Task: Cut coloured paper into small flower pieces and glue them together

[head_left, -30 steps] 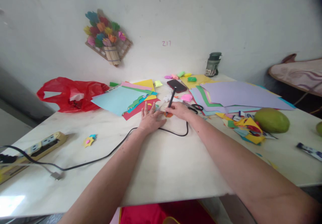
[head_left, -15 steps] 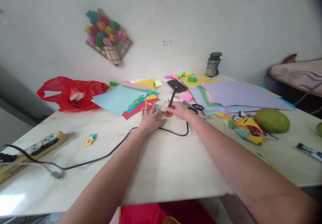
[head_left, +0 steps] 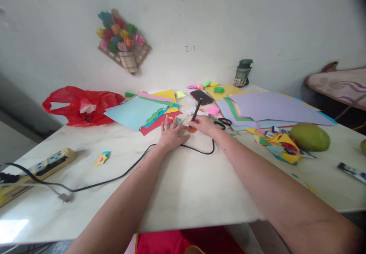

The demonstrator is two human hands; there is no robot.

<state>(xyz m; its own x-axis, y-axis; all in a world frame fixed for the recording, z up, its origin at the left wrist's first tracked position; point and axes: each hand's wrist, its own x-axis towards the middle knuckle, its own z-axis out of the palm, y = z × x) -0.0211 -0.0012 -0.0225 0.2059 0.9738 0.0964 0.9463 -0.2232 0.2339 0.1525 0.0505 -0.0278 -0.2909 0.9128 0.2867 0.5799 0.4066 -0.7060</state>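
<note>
My right hand (head_left: 201,124) is closed round a black pen (head_left: 196,111), which leans with its upper end away from me. Its lower end is at a small orange paper piece (head_left: 192,130) on the table. Flat on the tabletop, fingers spread, my left hand (head_left: 172,133) rests just left of that piece, its thumb side close to it. A black cable (head_left: 197,151) runs beneath my left wrist and loops up by my right wrist. Beyond my right hand lie black-handled scissors (head_left: 223,123), a pink packet (head_left: 212,111) and a dark phone (head_left: 201,97).
Coloured paper sheets lie left (head_left: 134,113) and right (head_left: 274,107). A red plastic bag (head_left: 85,107) and a power strip (head_left: 54,160) are on the left. To the right are paper scraps (head_left: 281,147) and a green mango (head_left: 309,136). A bottle (head_left: 243,73) stands at the back.
</note>
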